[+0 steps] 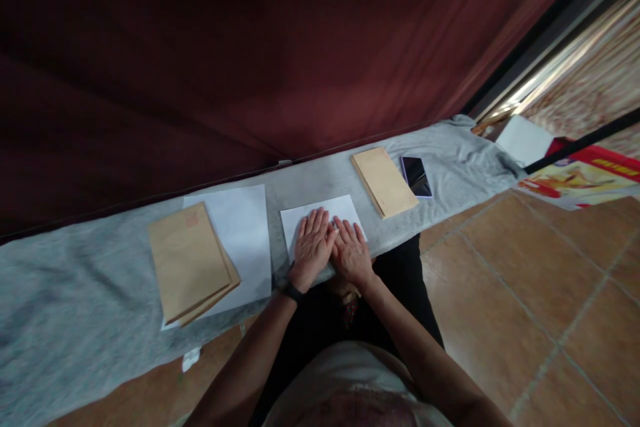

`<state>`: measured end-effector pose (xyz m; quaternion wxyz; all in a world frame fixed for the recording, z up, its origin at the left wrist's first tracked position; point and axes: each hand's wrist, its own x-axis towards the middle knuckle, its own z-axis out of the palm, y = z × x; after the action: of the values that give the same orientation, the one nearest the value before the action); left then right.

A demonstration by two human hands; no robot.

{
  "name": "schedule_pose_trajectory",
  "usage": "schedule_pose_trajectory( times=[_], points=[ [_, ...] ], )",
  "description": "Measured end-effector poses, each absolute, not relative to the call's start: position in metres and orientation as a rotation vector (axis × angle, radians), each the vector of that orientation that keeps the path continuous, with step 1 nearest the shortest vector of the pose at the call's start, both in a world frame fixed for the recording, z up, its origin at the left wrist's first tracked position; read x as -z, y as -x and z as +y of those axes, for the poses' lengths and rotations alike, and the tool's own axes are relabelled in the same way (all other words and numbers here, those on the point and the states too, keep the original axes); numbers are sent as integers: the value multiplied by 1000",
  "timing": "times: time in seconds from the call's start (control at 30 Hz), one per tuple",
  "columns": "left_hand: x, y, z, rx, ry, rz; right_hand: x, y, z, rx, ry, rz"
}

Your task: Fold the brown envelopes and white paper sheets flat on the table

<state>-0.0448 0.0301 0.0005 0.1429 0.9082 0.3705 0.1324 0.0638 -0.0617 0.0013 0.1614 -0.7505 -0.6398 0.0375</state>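
Note:
A white sheet of paper (291, 220), seemingly folded, lies in front of me on the cloth-covered surface. Both hands press down on it side by side. My left hand (314, 243), with a dark band at the wrist, rests flat with its fingers stretched out. Beside it my right hand (351, 250) lies flat too, fingers spread a little, its thumb close to the left one. Neither hand grips anything. The paper under the palms is hidden.
To the left, brown envelopes (190, 260) lie on larger white sheets (245, 240). At the right sit a stack of brown envelopes (384, 181) and a phone (416, 177). Grey cloth (100, 280) covers the narrow surface, with a dark red curtain (250, 67) behind it.

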Motion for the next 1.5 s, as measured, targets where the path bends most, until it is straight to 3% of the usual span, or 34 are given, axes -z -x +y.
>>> schedule_pose_trajectory(
  times=[0.6,0.83,1.13,1.5],
  points=[
    [-7,56,62,-284,-2650,1469,1,-64,-71,7,2366,-1643],
    [-4,56,37,-370,-2737,1195,-8,-66,-63,-85,2378,-1538],
    [15,55,36,-272,-2779,1096,-7,-61,-15,-235,2027,-1731],
    [0,53,42,-254,-2738,1254,11,-71,-10,-39,2204,-1739]
  ],
)
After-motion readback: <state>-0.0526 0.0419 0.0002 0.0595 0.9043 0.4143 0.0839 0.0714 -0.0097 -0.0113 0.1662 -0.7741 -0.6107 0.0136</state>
